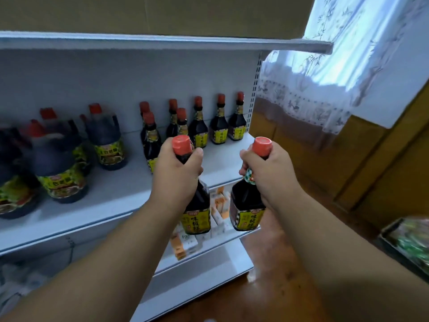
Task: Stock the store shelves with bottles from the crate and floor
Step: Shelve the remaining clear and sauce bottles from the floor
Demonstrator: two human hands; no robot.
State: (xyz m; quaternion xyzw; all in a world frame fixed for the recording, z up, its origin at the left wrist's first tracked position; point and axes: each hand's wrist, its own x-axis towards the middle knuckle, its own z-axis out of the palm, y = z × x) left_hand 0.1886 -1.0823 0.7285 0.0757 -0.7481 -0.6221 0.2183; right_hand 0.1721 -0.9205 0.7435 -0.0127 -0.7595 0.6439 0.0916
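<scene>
Bottles gripped by neck: left hand point(177, 173), right hand point(267, 173), both raised.

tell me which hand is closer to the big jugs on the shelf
Left. The left hand, holding a bottle, is just right of the big jugs; the right hand is farther right.

Daylight came through the curtained window point(343, 49) on my right, blown out pale blue. The big jugs point(58, 163) at left smeared with motion blur, and the wide lens bent the shelf edge point(162, 41).
</scene>
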